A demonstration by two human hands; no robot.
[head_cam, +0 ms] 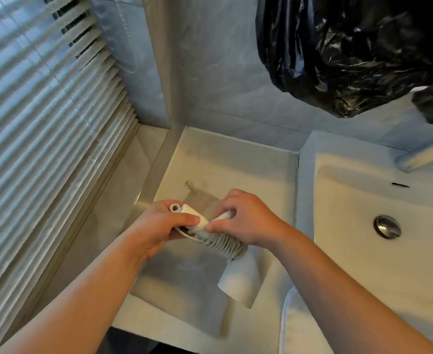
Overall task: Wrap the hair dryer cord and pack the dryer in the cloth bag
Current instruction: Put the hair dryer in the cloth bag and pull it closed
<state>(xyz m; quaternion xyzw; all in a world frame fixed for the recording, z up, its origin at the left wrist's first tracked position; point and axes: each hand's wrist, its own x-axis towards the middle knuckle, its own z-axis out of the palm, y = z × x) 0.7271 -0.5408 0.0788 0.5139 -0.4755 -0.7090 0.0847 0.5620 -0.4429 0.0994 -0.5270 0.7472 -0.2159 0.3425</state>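
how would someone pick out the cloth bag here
Find the white sink on the right; the counter lies to its left. The cloth bag lies flat there, beneath the white hair dryer. It alone is beige, with a drawstring loop.

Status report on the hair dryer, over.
Left hand gripping hair dryer, right hand pinching cord. Cord coiled round dryer, not bagged. Beneath, cloth bag flat on counter, way clear.

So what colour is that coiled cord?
The cord is pale grey, clearest in the head view.

The cloth bag (202,203) seems mostly hidden behind the hair dryer (238,279).
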